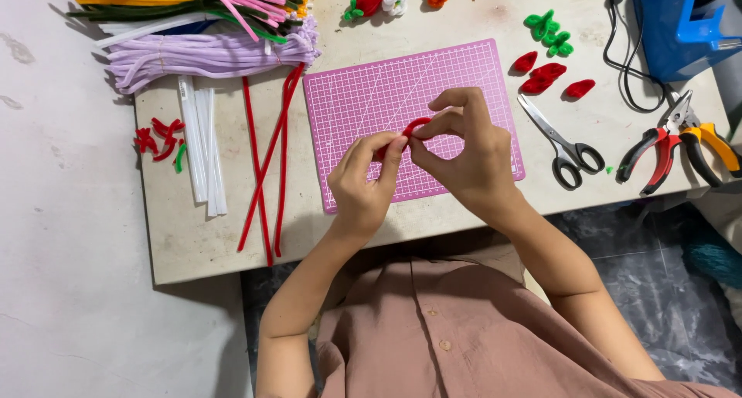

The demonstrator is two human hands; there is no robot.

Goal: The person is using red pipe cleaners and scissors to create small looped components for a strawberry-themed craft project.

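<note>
While over pink mat (363, 96), left hand (363, 178), right hand (464, 147) pinch red pipe cleaner (415, 124).

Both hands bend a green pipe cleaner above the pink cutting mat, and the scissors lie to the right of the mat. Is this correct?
Not quite. In the head view the pipe cleaner is red, not green. The left hand and right hand do bend it above the pink cutting mat, and the scissors lie right of the mat.

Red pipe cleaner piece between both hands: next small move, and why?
Probably close the curve: both hands pinch the red pipe cleaner piece, arched open above the pink cutting mat, while the finished red petals are closed loops.
</note>
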